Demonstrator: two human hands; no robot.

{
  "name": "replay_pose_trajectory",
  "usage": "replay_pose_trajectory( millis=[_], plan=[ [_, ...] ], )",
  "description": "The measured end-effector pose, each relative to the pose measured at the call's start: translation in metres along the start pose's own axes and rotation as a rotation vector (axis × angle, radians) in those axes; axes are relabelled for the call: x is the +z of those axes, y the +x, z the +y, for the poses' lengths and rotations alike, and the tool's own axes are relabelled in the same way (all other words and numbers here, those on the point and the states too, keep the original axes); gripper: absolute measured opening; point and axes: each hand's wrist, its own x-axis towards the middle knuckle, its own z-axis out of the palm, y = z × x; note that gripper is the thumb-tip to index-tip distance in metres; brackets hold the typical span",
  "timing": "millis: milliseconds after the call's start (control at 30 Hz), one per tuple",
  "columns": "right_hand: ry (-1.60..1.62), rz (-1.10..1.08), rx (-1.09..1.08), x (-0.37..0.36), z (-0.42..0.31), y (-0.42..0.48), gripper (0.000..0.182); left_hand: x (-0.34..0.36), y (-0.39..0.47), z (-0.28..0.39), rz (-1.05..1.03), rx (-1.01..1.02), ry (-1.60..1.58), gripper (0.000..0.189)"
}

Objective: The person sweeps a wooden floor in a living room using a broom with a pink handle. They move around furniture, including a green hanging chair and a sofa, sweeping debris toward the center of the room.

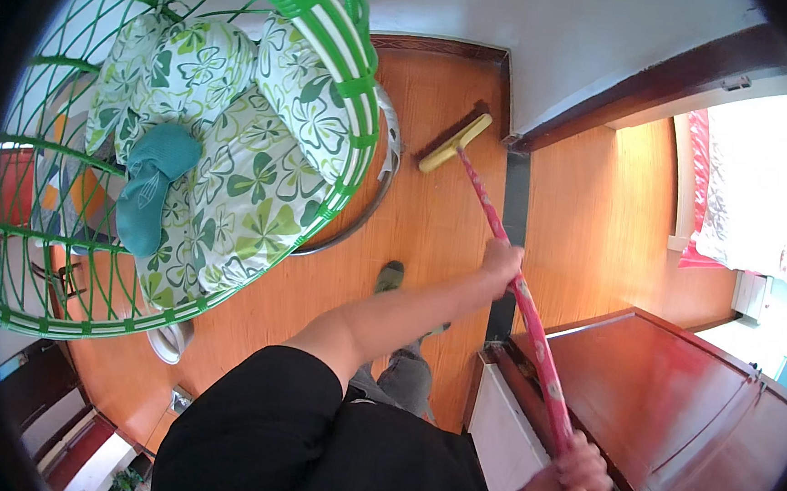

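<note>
A push broom stands before me, its pink patterned handle (pixel 539 331) running from the lower right up to a yellow head (pixel 455 144). Dark bristles (pixel 446 133) lie along the head's far side, against the wood-look floor (pixel 430 214). My left hand (pixel 503 267) is wrapped around the handle partway up, with the arm stretched across my body. Near the handle's top end, my right hand (pixel 572 480) grips it at the lower right of the view.
A green woven hanging chair (pixel 356 140) with leaf-print cushions (pixel 254 188) and a teal cushion (pixel 155 184) fills the left. Its curved base (pixel 368 220) sits on the floor. A doorway threshold (pixel 509 240) and a reddish-brown door (pixel 670 402) are at right. A wall corner (pixel 507 134) stands beside the broom head.
</note>
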Motion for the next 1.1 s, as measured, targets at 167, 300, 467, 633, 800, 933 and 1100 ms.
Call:
replay_pose_trajectory(
  millis=[167,300,467,633,800,933,1100],
  plan=[
    [-0.168,-0.139,0.033,0.022,0.067,-0.02,0.028,-0.012,0.115,-0.029,0.094,-0.028,0.238,0.029],
    [-0.188,-0.205,0.057,0.014,0.086,-0.043,0.028,-0.023,0.102,-0.053,0.064,-0.131,0.248,0.033],
    [-0.192,-0.214,0.159,-0.028,0.072,-0.086,0.031,-0.043,0.071,-0.112,0.082,-0.264,0.242,0.035],
    [-0.125,-0.284,0.159,-0.063,0.05,-0.134,0.031,-0.055,0.028,-0.16,0.016,-0.245,0.177,0.03],
    [-0.015,-0.38,0.134,-0.099,0.021,-0.192,0.021,-0.089,-0.006,-0.243,0.033,-0.201,0.177,0.021],
    [0.003,-0.42,0.16,-0.113,0.007,-0.24,0.018,-0.107,-0.064,-0.259,0.062,-0.23,0.244,0.013],
    [0.078,-0.47,0.18,-0.129,-0.016,-0.284,0.015,-0.141,-0.116,-0.29,0.139,-0.185,0.191,0.007]
  ],
)
